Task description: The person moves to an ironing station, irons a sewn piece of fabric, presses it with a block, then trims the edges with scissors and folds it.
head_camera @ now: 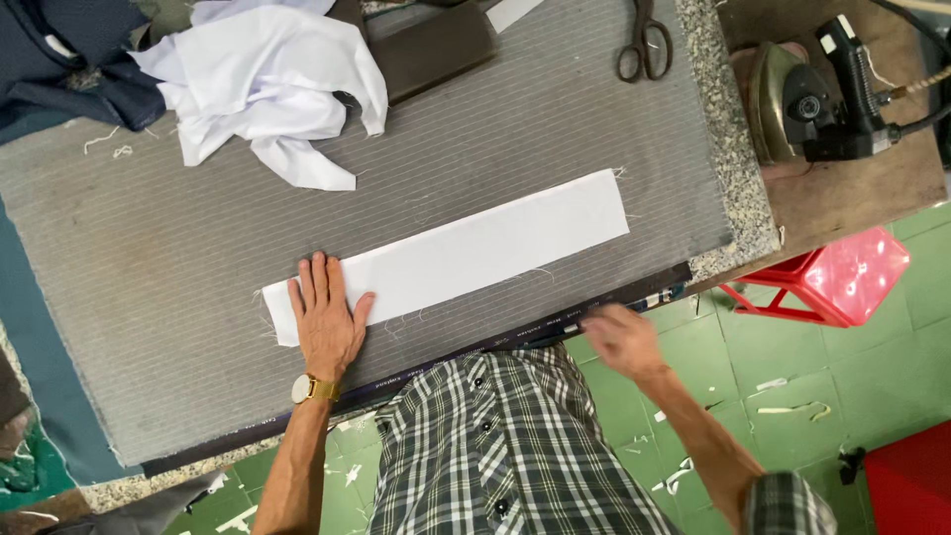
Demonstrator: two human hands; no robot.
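A long white strip of fabric (475, 248) lies flat on the grey striped pad (168, 267) of the table, slanting up to the right. My left hand (325, 319) rests palm down on the strip's left end, fingers spread, a gold watch on the wrist. My right hand (619, 339) is blurred at the table's near edge, below the strip's right part, apart from it; whether it holds anything cannot be made out.
Crumpled white cloth (267, 84) and dark blue cloth (59, 59) lie at the back left. Black scissors (644, 45) lie at the back right. An iron (802, 104) sits on a wooden stand at the right, a red plastic stool (842, 277) below it.
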